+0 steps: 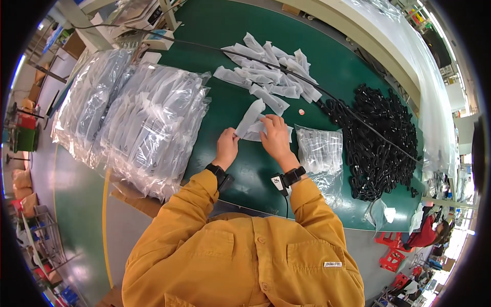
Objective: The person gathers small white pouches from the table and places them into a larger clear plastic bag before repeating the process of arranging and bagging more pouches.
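Two stacks of filled bags (148, 123) lie at the left of the green table (248, 179). Next, the left hand (226, 147) pinches the near end of a white sleeve (250, 116) between thumb and fingers. Farther off lies a sleeve pile (263, 71). The right hand (277, 139), fingers curled and partly open, covers a second sleeve (253, 134); I cannot tell whether it grips. Rightward come a clear bag (319, 148) and black cables (381, 138).

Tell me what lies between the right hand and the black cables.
In the head view, the tip of a white pouch shows beside the right hand, then a clear bag lies before the cables.
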The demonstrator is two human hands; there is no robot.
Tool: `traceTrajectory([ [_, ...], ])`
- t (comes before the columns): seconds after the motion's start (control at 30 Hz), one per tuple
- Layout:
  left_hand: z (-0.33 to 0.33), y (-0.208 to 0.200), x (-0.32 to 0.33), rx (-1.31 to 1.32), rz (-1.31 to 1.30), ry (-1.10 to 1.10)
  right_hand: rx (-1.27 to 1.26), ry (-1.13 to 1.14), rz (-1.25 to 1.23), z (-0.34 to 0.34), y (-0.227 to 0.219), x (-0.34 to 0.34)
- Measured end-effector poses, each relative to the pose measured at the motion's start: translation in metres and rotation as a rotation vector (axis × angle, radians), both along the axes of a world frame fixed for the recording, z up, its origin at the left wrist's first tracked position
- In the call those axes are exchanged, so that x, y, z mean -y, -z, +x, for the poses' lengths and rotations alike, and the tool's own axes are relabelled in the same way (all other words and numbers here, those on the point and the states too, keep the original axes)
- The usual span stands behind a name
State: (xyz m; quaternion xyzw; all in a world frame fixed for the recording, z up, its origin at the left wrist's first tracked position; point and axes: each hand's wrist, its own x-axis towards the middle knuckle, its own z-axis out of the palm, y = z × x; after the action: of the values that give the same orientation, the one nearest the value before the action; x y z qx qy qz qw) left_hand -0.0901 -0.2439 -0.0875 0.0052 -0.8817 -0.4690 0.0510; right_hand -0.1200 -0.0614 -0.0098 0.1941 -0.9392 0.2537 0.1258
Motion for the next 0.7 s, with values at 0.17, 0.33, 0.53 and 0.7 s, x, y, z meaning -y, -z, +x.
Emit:
traceTrajectory([
  [0.17,-0.004,-0.006,0.003,-0.147,0.162,0.002,-0.088,-0.247,0.04,-0.006,-0.004,0.025],
  [0.33,-0.003,-0.007,0.002,-0.072,0.26,-0.14,-0.144,-0.38,0.185,-0.019,0.006,0.043],
  [0.53,0.027,-0.001,0.007,0.194,0.68,-0.252,-0.137,-0.426,0.348,-0.041,0.051,0.052],
  [0.7,0.052,-0.02,0.015,0.312,0.83,-0.242,-0.139,-0.222,-0.173,-0.058,0.015,0.042],
])
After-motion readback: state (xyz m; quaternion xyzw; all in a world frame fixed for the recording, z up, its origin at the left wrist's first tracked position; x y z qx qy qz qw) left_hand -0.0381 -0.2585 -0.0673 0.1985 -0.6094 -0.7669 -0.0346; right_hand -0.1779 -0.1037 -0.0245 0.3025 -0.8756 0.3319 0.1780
